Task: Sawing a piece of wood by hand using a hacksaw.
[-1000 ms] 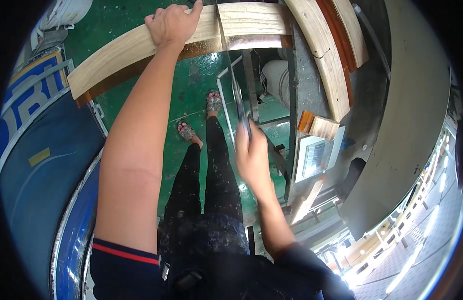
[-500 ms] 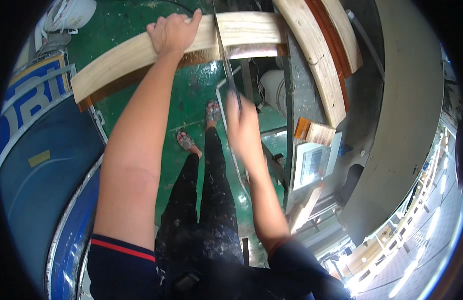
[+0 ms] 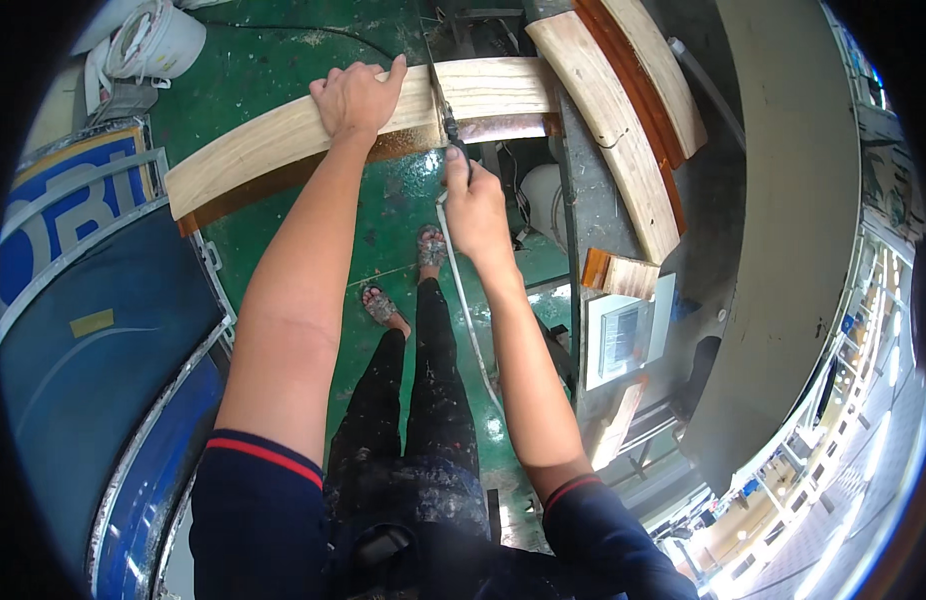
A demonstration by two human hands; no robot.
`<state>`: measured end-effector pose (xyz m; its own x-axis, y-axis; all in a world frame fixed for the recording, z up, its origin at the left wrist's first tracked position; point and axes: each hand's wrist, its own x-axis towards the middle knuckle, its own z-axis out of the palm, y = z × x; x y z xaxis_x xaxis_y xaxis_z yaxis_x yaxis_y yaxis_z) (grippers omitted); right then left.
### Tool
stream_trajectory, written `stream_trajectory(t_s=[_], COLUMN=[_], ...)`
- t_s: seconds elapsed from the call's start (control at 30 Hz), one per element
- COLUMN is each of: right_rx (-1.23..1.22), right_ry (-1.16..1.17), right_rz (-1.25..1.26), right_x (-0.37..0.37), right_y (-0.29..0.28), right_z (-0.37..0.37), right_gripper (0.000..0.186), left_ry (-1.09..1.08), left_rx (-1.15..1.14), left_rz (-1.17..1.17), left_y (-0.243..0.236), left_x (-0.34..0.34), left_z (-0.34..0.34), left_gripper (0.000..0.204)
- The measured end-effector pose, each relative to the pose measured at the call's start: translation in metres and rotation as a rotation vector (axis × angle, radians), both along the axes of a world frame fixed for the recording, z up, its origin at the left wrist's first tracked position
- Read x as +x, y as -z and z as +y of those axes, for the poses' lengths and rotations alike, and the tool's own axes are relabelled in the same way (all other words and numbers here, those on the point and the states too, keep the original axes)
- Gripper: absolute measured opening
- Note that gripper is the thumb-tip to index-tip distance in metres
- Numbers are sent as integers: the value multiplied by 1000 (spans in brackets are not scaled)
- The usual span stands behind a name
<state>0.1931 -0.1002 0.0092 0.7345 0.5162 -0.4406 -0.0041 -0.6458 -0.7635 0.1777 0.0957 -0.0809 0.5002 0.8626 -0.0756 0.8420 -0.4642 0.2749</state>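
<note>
My left hand (image 3: 358, 105) grips a pale, curved wooden board (image 3: 243, 145) that spans the upper middle of the view, a reddish-brown layer along its near edge. My right hand (image 3: 473, 205) is closed on the dark handle of a hand saw (image 3: 449, 120); the blade crosses the board just right of my left hand, pointing away from me. The board's right end meets a grey bench edge (image 3: 588, 200). On that bench lie more curved wooden pieces (image 3: 603, 100) and a small brown-and-pale block (image 3: 623, 275).
Blue panels with metal frames (image 3: 113, 310) stand at the left, white buckets (image 3: 158, 40) at the upper left. A white framed panel (image 3: 623, 340) sits below the block. A dark cable and white hose (image 3: 463, 320) are on the green floor (image 3: 283, 90). A broad grey surface (image 3: 783, 230) curves along the right.
My right hand and saw first moved forward along the cut, then further up toward the board. The board, left hand and bench appear slightly lower and shifted in view.
</note>
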Motion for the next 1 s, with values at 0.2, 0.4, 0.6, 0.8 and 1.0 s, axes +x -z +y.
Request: stream_trajectory(t_s=[0.2,0.4,0.6,0.8,1.0], right_rx=[25,-168,-191,-237,-309], right_ry=[-38,-80,-325,-260,-202], right_rz=[48,65,-165,-256,-129], right_x=[-58,-42,-16,22,29], right_y=[-67,-162,-151,-63,-55], right_z=[-91,-111,-57,19,59], right_gripper=[39,43,48,27,32], left_ry=[5,40,8,21,256], left_rx=[-27,27,60,108,260], left_rz=[15,-40,-62,-135,-176], left_y=[0,-4,-3,0,2], left_x=[-12,-3,-13,0,-4], left_z=[0,-6,1,-6,13], left_gripper=[55,46,33,30,27])
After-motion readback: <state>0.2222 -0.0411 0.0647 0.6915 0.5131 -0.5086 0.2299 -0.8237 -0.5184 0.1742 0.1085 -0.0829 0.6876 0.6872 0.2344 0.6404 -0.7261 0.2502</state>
